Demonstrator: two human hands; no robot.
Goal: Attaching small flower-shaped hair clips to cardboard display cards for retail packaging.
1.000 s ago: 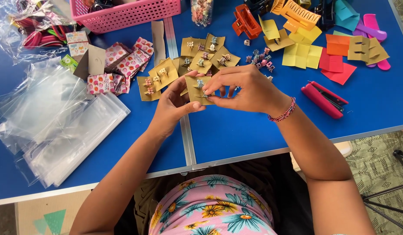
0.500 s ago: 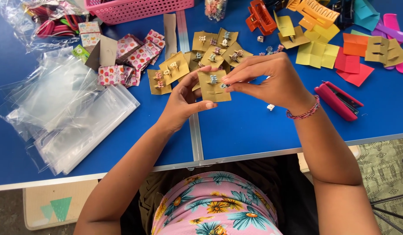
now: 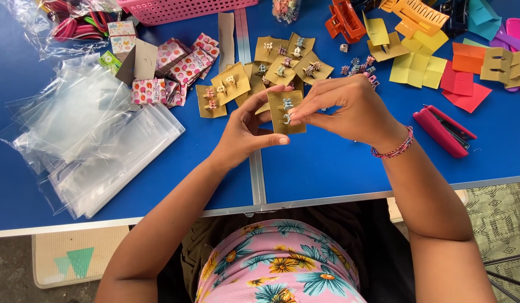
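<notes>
nearest to the camera is the person's pink top with yellow and teal flowers [image 3: 282, 264], and both bare forearms go up from it over the edge of the blue folding table [image 3: 327, 168]. the left hand [image 3: 246, 132] holds a small brown cardboard card [image 3: 286, 112] from below and from the left side, with the thumb lying under its lower edge and the fingers curled at its left edge. the card is above the middle seam of the table, between the two hands, and it carries two tiny pale hair clips [image 3: 287, 104]. the right hand [image 3: 350, 109] has a beaded bracelet of pink and blue [image 3: 392, 148] on the wrist; its thumb and first fingers are pressed together at the lower clip on the card, pinching it. to the right of this wrist a dark pink stapler [image 3: 442, 130] lies on the table. to the left there is a loose pile of clear plastic bags [image 3: 91, 146]. just behind the hands many more brown cards with small clips [image 3: 282, 64] are spread, touching and overlapping each other. left of them are small folded boxes with pink fruit pattern [image 3: 178, 67]. to the right lie yellow paper pieces [image 3: 417, 67] and red paper pieces [image 3: 459, 90]. at the far edge there are a pink plastic basket [image 3: 181, 8], an orange claw clip [image 3: 344, 19] and a large orange comb clip [image 3: 420, 14].
</notes>
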